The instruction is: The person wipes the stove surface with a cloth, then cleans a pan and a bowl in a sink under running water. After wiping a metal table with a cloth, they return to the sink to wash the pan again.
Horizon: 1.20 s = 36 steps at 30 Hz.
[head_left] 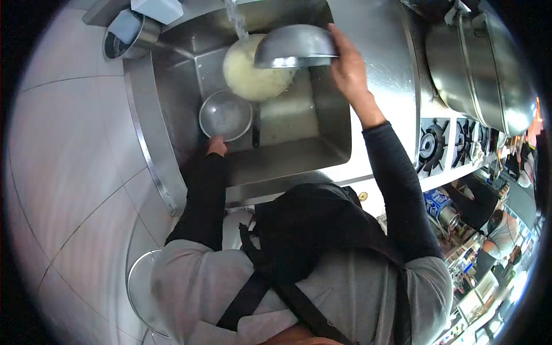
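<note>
My right hand (349,70) is closed on the rim of a metal bowl (296,43), held tilted over the upper part of the steel sink (287,158). Partly behind that bowl, a round container of pale yellow contents (251,72) sits in the sink, with water (236,20) running down at its upper edge. My left hand (217,146) grips the near edge of a round strainer-like bowl (226,115), low in the sink at the left. A dark handle (256,132) lies just right of this bowl.
A metal pot (148,35) and a white container (158,8) stand at the sink's upper left. Large metal pots (474,69) are at the right, above gas burners (431,145). Another person (501,236) is in the background at the lower right.
</note>
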Available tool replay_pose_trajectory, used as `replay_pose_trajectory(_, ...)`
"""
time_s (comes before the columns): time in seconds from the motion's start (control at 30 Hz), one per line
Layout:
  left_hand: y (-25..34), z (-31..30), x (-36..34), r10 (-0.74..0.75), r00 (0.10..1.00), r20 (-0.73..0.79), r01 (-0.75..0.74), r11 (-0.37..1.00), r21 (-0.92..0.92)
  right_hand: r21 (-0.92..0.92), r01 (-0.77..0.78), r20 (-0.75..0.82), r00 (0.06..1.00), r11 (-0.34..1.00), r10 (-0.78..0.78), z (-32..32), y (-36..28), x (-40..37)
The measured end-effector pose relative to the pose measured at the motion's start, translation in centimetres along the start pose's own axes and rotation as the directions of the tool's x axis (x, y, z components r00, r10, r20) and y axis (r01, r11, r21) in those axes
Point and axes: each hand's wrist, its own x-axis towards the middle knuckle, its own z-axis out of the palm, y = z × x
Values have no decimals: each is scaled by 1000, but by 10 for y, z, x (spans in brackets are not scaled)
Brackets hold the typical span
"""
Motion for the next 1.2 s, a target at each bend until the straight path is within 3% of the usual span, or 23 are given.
replay_pose_trajectory(0.03, 8, -6, 12, -401, 916, -4, 294, 677, -674, -3, -2, 1, 1000, 1000, 2, -17, 4, -6)
replay_pose_trajectory(0.07, 14, -12, 20, -645, 717, 264, 285, -75, -956, 46, -127, -14, 992, 991, 127, -34, 8, -13)
replay_pose_trajectory(0.13, 11, -49, 26, -719, 650, 246, 253, -101, -962, 86, -269, -62, 960, 959, 274, -64, 29, -30)
replay_pose_trajectory(0.17, 14, -72, 23, -744, 627, 232, 230, -108, -967, 122, -506, -14, 859, 854, 512, -78, 36, -37)
replay_pose_trajectory(0.2, 27, -111, 7, -702, 710, 60, 383, 313, -869, 114, -565, -45, 819, 818, 572, -87, 52, -50)
replay_pose_trajectory(0.23, 25, -125, 9, -615, 775, -145, 346, 605, -717, 395, -636, 8, 724, 663, 690, -103, 37, -56)
replay_pose_trajectory(0.27, 19, -138, 13, -495, 799, -342, 310, 825, -472, 377, -630, -26, 725, 679, 688, -112, 52, -72)
replay_pose_trajectory(0.3, -1, -138, 28, -340, 741, -579, 196, 934, -297, 544, -727, 83, 544, 419, 835, -122, 42, -76)
replay_pose_trajectory(0.33, 117, -206, -38, -373, 748, -549, 111, 886, -451, 588, -680, 88, 591, 437, 802, -128, 48, -91)
replay_pose_trajectory(0.37, 103, -212, -7, -266, 746, -611, 64, 941, -332, 631, -630, 84, 636, 453, 767, -133, 63, -109)
replay_pose_trajectory(0.4, 129, -233, -4, -222, 764, -606, 33, 951, -307, 640, -691, 191, 565, 335, 803, -142, 69, -118)
replay_pose_trajectory(0.43, 167, -254, -2, -174, 782, -598, -3, 959, -283, 693, -649, 218, 603, 314, 767, -145, 80, -140)
replay_pose_trajectory(0.5, 222, -288, 21, 51, 822, -567, -6, 997, 81, 696, -682, 279, 545, 225, 791, -155, 95, -163)
replay_pose_trajectory(0.6, 290, -308, 36, 102, 837, -538, -7, 984, 177, 692, -712, 344, 469, 117, 814, -170, 88, -180)
replay_pose_trajectory(0.67, 314, -312, 28, 396, 664, -635, -223, 915, 337, 685, -716, 392, 514, 130, 763, -178, 87, -193)
replay_pose_trajectory(0.8, 326, -313, -24, 573, 480, -664, -68, 779, 624, 671, -735, 455, 514, 100, 727, -197, 88, -208)
replay_pose_trajectory(0.83, 313, -311, -32, 613, 226, -757, -193, 790, 582, 690, -721, 470, 507, 57, 723, -200, 94, -212)
replay_pose_trajectory(1.0, 296, -352, -126, 492, 31, -870, -155, 862, 482, 624, -782, 607, 486, 2, 629, -200, 114, -208)
replay_pose_trajectory(1.03, 289, -361, -139, 494, -51, -868, -183, 850, 495, 675, -729, 509, 572, 113, 643, -193, 113, -202)
replay_pose_trajectory(1.1, 270, -375, -166, 340, -44, -939, -500, 806, 315, 546, -745, 351, 618, 383, 703, -175, 115, -185)
replay_pose_trajectory(1.13, 257, -388, -178, 405, -84, -910, -291, 864, 411, 497, -635, 235, 754, 591, 613, -164, 110, -173)
replay_pose_trajectory(1.17, 254, -390, -202, 333, 58, -941, 69, 939, 336, 419, -488, 136, 868, 766, 478, -147, 104, -156)
replay_pose_trajectory(1.2, 248, -386, -206, 334, 58, -941, 58, 940, 337, 567, -293, 29, 941, 770, 336, -109, 114, -137)
